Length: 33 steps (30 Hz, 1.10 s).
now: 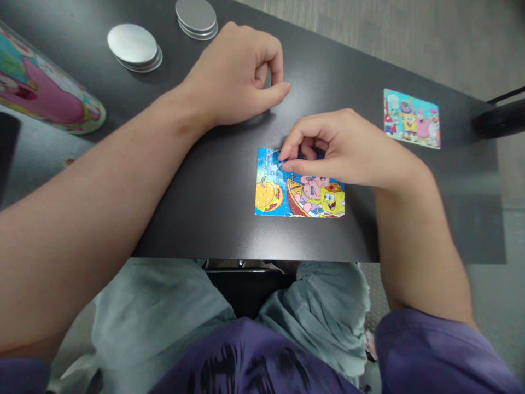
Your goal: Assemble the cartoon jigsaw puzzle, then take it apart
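1 jigsaw puzzle, rectangular, face up on a dark table; landmark for all places below. Blue ground; a burger at its left end, a yellow square figure and a pink figure in a boat toward its right. Joins between pieces are plainest in the upper left part.

1 right hand, over the upper right of the puzzle. Thumb and forefinger drawn together in a pinch at the puzzle's upper left part; other fingers curled in. Whether a piece sits between the tips, cannot tell.

1 left hand, beyond the puzzle and slightly left, back upward. Fingers loosely bent, thumb stretched toward the forefinger; nothing seen in its grasp, though the palm is hidden.

1 picture card, right of the puzzle and farther off, flat, showing several cartoon figures on light blue.

2 stacks of silver discs, both beyond the puzzle to the left; edges overlap, exact count unclear.

1 cylindrical container, far left of the puzzle, printed with a large pink figure, partly cut off.

1 purple shirt and 1 pair of grey-green trousers, worn, on the near side of the puzzle.
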Motion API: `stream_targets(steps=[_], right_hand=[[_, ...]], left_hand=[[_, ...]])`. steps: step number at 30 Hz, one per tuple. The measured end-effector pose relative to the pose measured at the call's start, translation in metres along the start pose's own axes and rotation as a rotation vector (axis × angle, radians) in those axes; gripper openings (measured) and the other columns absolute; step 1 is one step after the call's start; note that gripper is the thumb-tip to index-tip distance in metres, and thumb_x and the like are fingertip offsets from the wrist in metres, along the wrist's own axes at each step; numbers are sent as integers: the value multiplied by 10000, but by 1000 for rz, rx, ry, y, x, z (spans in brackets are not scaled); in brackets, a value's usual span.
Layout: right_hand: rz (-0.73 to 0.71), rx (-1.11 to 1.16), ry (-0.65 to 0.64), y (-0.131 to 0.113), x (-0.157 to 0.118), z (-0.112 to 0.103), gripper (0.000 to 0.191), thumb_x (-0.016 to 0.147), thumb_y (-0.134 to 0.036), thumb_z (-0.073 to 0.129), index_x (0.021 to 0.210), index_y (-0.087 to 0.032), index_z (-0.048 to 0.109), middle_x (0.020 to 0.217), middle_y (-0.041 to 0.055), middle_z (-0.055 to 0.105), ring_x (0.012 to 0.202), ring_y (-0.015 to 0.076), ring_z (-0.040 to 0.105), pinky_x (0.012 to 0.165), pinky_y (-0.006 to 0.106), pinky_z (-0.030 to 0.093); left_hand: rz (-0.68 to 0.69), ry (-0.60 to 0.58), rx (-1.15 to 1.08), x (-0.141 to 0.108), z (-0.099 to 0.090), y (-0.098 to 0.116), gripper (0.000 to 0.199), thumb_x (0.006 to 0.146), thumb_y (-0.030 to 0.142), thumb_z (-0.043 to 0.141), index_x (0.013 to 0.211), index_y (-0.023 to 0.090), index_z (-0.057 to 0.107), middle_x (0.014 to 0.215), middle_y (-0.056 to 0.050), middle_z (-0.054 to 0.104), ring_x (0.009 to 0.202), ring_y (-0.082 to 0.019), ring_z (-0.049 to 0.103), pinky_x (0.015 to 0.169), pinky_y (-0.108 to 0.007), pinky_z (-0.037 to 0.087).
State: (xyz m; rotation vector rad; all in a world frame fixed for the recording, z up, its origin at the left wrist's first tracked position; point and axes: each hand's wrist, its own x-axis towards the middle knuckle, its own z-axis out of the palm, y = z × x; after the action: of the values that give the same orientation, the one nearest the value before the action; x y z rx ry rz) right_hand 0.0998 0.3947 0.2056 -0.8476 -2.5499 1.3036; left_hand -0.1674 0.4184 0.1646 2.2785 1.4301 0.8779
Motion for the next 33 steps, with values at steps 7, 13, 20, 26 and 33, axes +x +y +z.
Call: stream_targets(steps=[7, 13, 20, 26, 33], right_hand=[[7, -98, 78, 1, 4, 4, 238, 1051, -492, 1037, 1094, -300, 903, 964, 8, 790, 823, 222, 636, 700, 432, 431], [-71, -91, 211, -2, 2, 2, 292, 1095, -545, 1035, 1024, -304, 886, 929, 9, 745, 817, 225, 600, 768, 444, 471], [-89, -35, 916, 36, -11, -6, 378, 1077, -640, 1011, 994, -346, 787, 871, 3, 691, 819, 256, 559, 824, 462, 483], [258, -173, 978, 50, -71, 40, 390, 1165, -716, 651, 1051, -346, 698, 1044, 98, 810, 966, 344, 717, 987, 562, 607], [238, -259, 723, -4, -123, 97, 410, 1194, -652, 736, 1454, -413, 945, 1595, 145, 913, 1502, 537, 817, 1269, 783, 577]], left_hand=[[129, 85, -50, -2, 8, -20, 186, 971, 130, 884, 869, 188, 740, 678, 123, 509, 675, -86, 478, 1032, -377, 494], [133, 65, -58, 4, 12, -30, 234, 965, 329, 818, 825, 322, 631, 666, 91, 575, 672, -163, 551, 977, -430, 554], [52, 68, -163, -1, 15, -36, 253, 965, 453, 799, 802, 356, 631, 574, 45, 499, 594, -246, 530, 728, -509, 426], [-5, 257, -148, -14, 18, -28, 256, 967, 451, 748, 809, 333, 585, 620, 17, 451, 639, -251, 467, 753, -510, 359], [185, 422, -252, -85, -7, 68, 49, 1060, 348, 707, 1107, 332, 704, 774, 24, 648, 749, -256, 665, 813, -519, 531]])
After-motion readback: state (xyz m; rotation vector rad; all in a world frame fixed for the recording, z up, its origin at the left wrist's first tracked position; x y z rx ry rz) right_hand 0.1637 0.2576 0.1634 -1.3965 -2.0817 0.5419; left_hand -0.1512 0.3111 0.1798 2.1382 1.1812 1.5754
